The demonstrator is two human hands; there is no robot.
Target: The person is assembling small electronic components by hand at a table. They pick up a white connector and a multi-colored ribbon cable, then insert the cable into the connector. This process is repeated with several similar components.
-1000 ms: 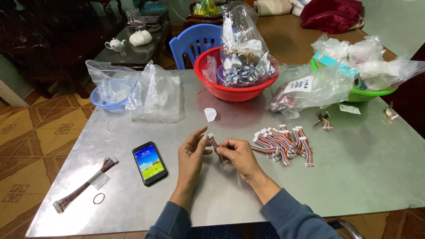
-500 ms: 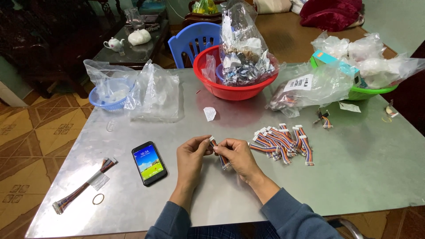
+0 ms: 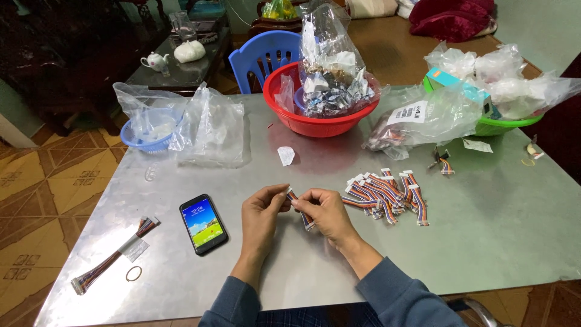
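Two hands, left [image 3: 261, 213] and right [image 3: 327, 212], pinch a short ribbon cable [image 3: 300, 209] above the desk [image 3: 484, 242], beside a phone [image 3: 203, 223].

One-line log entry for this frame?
left hand + right hand: both pinching small ribbon cable | cable pile: right, on table | phone: left

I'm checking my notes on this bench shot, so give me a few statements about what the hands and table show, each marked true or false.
1. Both hands, left hand and right hand, hold one small folded ribbon cable. True.
2. The phone lies to the right of the hands. False: it lies left of them, screen lit.
3. A pile of folded cables lies beside the right hand. True.
4. The red bowl is empty. False: a filled clear bag sits in it.
5. A rubber band lies near the long cable bundle. True.
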